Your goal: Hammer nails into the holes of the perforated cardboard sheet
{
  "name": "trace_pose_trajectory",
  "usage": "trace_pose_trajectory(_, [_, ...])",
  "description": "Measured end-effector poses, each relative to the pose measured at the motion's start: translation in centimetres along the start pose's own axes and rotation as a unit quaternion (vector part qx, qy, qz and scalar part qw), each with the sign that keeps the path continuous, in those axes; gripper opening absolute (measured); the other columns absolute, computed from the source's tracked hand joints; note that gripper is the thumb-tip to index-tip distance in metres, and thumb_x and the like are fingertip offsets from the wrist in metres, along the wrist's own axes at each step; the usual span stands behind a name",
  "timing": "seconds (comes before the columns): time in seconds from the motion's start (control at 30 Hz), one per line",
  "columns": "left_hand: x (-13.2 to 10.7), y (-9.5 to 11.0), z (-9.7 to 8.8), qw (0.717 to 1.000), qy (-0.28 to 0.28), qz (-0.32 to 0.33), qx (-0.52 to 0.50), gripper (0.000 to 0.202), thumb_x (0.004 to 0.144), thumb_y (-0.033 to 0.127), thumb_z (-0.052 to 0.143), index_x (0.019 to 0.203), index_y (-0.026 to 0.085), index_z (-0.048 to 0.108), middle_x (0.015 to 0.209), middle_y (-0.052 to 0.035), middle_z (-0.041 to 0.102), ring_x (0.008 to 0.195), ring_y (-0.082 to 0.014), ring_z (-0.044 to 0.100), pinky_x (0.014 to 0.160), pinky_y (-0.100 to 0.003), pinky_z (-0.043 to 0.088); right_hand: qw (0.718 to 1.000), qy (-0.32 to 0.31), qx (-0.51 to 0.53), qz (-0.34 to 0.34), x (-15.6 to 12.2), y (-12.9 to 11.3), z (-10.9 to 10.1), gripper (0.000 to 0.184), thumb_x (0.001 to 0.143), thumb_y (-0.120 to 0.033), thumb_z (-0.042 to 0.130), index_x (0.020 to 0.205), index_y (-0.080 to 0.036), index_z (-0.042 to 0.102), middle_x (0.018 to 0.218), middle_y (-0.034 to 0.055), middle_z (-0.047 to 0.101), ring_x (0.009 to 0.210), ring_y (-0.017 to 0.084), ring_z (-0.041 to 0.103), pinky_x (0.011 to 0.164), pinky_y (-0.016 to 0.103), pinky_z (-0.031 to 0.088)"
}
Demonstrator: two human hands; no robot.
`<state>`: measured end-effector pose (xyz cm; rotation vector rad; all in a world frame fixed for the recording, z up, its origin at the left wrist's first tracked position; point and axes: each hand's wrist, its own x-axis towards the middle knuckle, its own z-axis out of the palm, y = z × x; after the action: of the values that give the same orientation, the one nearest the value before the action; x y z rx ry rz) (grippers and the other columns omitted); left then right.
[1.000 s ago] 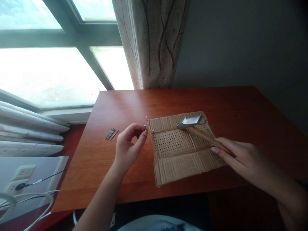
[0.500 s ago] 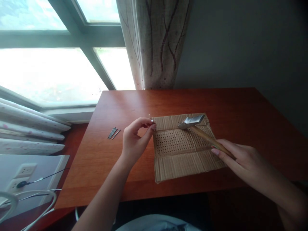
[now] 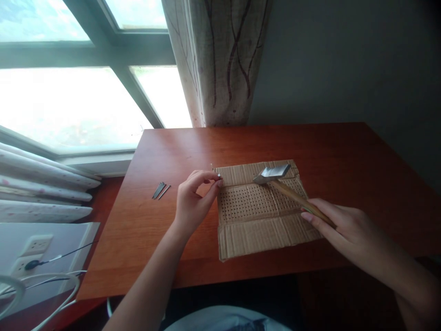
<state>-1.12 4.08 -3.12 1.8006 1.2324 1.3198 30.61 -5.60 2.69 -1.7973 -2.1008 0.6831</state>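
Observation:
My left hand (image 3: 197, 197) pinches a nail (image 3: 219, 175) between thumb and forefinger, at the left edge of a cardboard sheet (image 3: 255, 239). Only the nail's bright head shows; its shank is hidden by the fingers. In my right hand (image 3: 339, 225) is a hammer (image 3: 292, 192), gripped by its wooden handle. Its metal head hovers over or rests on the far part of the sheet; I cannot tell which. Rows of small holes run across the middle band of the cardboard. Several loose nails (image 3: 159, 190) lie on the table left of my left hand.
The wooden table (image 3: 144, 248) carries all of this. Beyond its left side are a window (image 3: 69, 105), a curtain (image 3: 41, 184), and a wall socket (image 3: 34, 245) with a plug and white cables (image 3: 65, 276). Another curtain (image 3: 227, 59) hangs behind the far edge.
The view has shifted slightly. Both hands keep their hold, on the nail and on the hammer, with hardly any movement over the cardboard.

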Motion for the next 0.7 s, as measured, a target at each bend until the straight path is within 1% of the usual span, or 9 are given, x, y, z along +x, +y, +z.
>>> trace_pose_trajectory(0.2, [0.03, -0.05, -0.01, 1.0, -0.004, 0.004, 0.006, 0.008, 0.088, 0.029, 0.073, 0.091, 0.021, 0.074, 0.087, -0.0054, 0.075, 0.084, -0.0195, 0.068, 0.079, -0.035, 0.056, 1.0, 0.001, 0.003, 0.003, 0.05, -0.17, -0.09, 0.026, 0.103, -0.044, 0.049, 0.098, -0.025, 0.065, 0.075, 0.001, 0.07, 0.064, 0.02, 0.068, 0.058, 0.03, 0.048])
trace_pose_trajectory(0.7, [0.0, -0.25, 0.01, 1.0, -0.008, 0.005, -0.015, 0.006, 0.088, 0.026, 0.073, 0.091, 0.021, 0.073, 0.086, -0.0048, 0.072, 0.083, -0.0188, 0.065, 0.078, -0.034, 0.054, 1.0, -0.013, 0.002, 0.007, -0.09, -0.05, -0.03, 0.027, 0.105, -0.047, 0.047, 0.099, -0.025, 0.063, 0.075, 0.0001, 0.068, 0.065, 0.018, 0.067, 0.059, 0.029, 0.047])
